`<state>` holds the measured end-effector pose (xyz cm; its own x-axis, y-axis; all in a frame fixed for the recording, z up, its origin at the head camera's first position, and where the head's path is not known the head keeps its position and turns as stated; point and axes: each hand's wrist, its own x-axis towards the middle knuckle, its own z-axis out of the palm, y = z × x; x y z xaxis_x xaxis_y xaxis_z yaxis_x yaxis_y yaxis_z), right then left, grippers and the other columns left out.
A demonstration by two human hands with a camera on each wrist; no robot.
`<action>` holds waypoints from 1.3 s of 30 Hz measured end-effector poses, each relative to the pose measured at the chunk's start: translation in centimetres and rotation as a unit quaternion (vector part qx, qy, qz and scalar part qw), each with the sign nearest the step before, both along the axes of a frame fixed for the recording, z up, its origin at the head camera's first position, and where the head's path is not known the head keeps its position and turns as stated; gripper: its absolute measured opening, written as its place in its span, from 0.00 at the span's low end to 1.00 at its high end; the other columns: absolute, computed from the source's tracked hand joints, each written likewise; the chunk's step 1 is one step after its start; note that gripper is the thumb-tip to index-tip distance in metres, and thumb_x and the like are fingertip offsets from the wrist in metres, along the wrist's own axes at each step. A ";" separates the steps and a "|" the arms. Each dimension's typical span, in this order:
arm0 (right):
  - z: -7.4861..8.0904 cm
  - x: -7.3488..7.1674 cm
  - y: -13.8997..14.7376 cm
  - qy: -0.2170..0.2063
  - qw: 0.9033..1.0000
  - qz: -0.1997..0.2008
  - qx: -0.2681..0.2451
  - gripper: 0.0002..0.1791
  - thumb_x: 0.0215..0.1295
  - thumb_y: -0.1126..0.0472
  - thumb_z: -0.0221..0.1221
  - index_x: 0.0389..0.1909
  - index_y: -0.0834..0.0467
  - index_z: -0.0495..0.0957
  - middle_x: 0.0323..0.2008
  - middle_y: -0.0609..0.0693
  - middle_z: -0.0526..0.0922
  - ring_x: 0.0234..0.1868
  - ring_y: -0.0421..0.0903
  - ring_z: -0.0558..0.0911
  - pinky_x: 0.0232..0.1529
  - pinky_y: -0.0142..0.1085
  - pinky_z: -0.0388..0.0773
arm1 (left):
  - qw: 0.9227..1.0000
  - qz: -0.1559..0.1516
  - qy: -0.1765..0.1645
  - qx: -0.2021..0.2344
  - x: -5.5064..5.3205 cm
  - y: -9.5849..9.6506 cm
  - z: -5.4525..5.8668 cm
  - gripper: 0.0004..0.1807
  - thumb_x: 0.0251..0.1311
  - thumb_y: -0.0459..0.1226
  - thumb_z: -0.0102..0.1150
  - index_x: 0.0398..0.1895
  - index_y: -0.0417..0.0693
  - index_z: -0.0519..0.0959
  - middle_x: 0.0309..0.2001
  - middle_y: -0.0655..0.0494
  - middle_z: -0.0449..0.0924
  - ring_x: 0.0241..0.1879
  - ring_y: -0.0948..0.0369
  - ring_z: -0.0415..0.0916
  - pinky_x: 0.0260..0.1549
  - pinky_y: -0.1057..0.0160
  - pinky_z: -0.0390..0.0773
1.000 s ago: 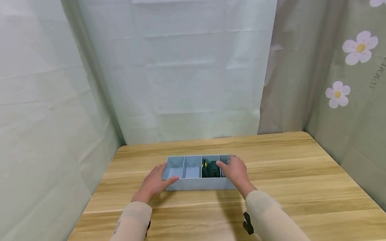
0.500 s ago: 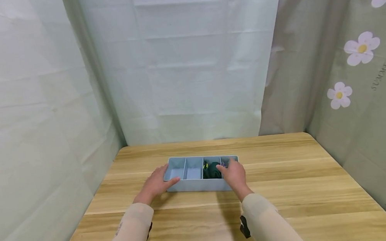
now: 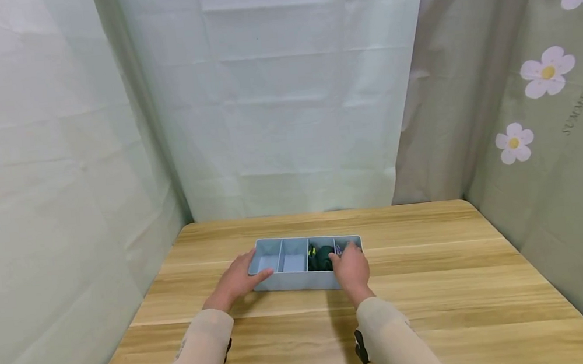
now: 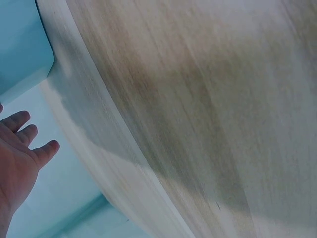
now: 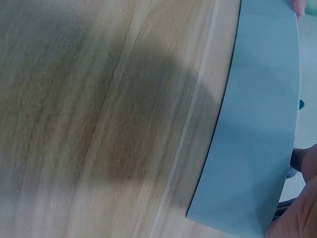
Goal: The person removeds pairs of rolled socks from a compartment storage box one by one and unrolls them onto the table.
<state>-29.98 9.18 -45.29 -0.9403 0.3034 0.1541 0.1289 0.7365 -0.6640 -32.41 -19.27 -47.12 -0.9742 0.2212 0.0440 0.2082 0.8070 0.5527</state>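
Observation:
A long light-blue divided box [image 3: 293,281] lies on the table in the head view. My left hand [image 3: 236,278] rests at its left end, thumb over the front rim; the left wrist view shows that hand [image 4: 20,158] with loosely spread fingers beside the box. Over the rightmost compartment is my right hand [image 3: 351,267], its fingers dipping inside and mostly hidden. A small purple-and-white thing [image 3: 338,250] shows by these fingers; I cannot tell whether they hold it. One compartment to the left sits a dark green bundle [image 3: 322,258] with a yellow mark. The right thumb is near this bundle.
The wood-grain table [image 3: 438,285] extends around the box on all sides. A pale curtain [image 3: 285,118] hangs behind it. More cloth hangs at both sides, with printed flowers on the right-hand cloth [image 3: 576,178].
My right hand has shifted slightly left and lower into the rightmost compartment, uncovering the box's far right corner. The left hand keeps its place at the box's left end.

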 end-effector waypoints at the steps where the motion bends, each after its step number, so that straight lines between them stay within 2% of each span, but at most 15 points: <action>1: 0.0 0.0 0.0 0.003 1.000 -0.004 0.004 0.28 0.66 0.53 0.64 0.52 0.74 0.74 0.42 0.67 0.82 0.42 0.63 0.83 0.42 0.55 0.80 | 1.000 -0.001 0.000 0.001 0.0 0.0 0.0 0.49 0.64 0.59 0.57 0.77 0.38 0.53 0.74 0.36 0.54 0.74 0.38 0.46 0.69 0.39 0.51; 6: -0.1 -0.1 0.1 0.025 0.999 -0.010 0.019 0.16 0.67 0.58 0.64 0.39 0.71 0.78 0.32 0.64 0.83 0.36 0.62 0.83 0.35 0.54 0.80 | 1.000 0.001 -0.004 0.003 0.1 0.1 0.1 0.51 0.63 0.62 0.56 0.77 0.38 0.53 0.74 0.36 0.54 0.74 0.38 0.47 0.69 0.38 0.51; 10: -0.2 -0.2 0.3 0.037 0.999 -0.007 0.028 0.10 0.66 0.64 0.61 0.33 0.69 0.80 0.30 0.63 0.83 0.35 0.63 0.83 0.35 0.54 0.80 | 1.000 0.004 -0.007 0.001 0.0 0.0 0.1 0.53 0.61 0.66 0.55 0.78 0.40 0.53 0.75 0.37 0.54 0.74 0.39 0.48 0.69 0.38 0.52; 14: -0.3 -0.4 0.4 0.035 0.999 -0.006 0.034 0.06 0.62 0.67 0.59 0.28 0.67 0.80 0.29 0.63 0.83 0.34 0.62 0.84 0.33 0.54 0.80 | 1.000 0.006 -0.009 0.001 -0.1 0.0 -0.1 0.52 0.62 0.64 0.56 0.78 0.40 0.53 0.75 0.37 0.54 0.74 0.39 0.48 0.69 0.39 0.52; 17: -0.4 -0.6 0.5 0.032 0.999 -0.007 0.034 0.06 0.59 0.69 0.58 0.25 0.66 0.79 0.28 0.63 0.84 0.33 0.62 0.84 0.31 0.54 0.79 | 1.000 0.005 -0.008 0.003 -0.2 0.0 -0.1 0.50 0.63 0.61 0.57 0.78 0.39 0.53 0.74 0.36 0.54 0.74 0.39 0.48 0.69 0.38 0.52; 27: -0.2 -0.6 0.6 0.027 0.998 0.006 0.062 0.08 0.57 0.73 0.55 0.22 0.65 0.79 0.28 0.62 0.84 0.32 0.60 0.84 0.32 0.52 0.80 | 1.000 0.009 -0.003 0.010 -0.1 0.0 -0.3 0.52 0.62 0.62 0.57 0.77 0.39 0.53 0.74 0.35 0.55 0.73 0.39 0.50 0.68 0.38 0.53; 34: -0.7 -0.7 0.7 0.032 0.999 -0.011 0.042 0.12 0.57 0.74 0.54 0.17 0.63 0.77 0.25 0.60 0.83 0.29 0.57 0.83 0.28 0.50 0.80 | 1.000 0.011 -0.002 0.015 0.0 0.1 -0.3 0.51 0.62 0.62 0.58 0.77 0.40 0.53 0.74 0.36 0.55 0.73 0.39 0.49 0.68 0.38 0.53; 39: -0.9 -0.7 0.8 0.051 0.998 -0.021 0.008 0.11 0.61 0.72 0.56 0.19 0.64 0.80 0.23 0.57 0.82 0.26 0.53 0.81 0.27 0.47 0.79 | 1.000 0.015 -0.008 0.017 0.0 0.2 -0.3 0.49 0.64 0.59 0.59 0.78 0.40 0.53 0.74 0.36 0.55 0.74 0.39 0.49 0.68 0.38 0.53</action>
<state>-30.72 9.97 -46.19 -0.9058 0.3395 0.2535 0.0923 0.7419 -0.6641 -32.43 -19.12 -47.42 -0.9812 0.1896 0.0359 0.1747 0.7940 0.5823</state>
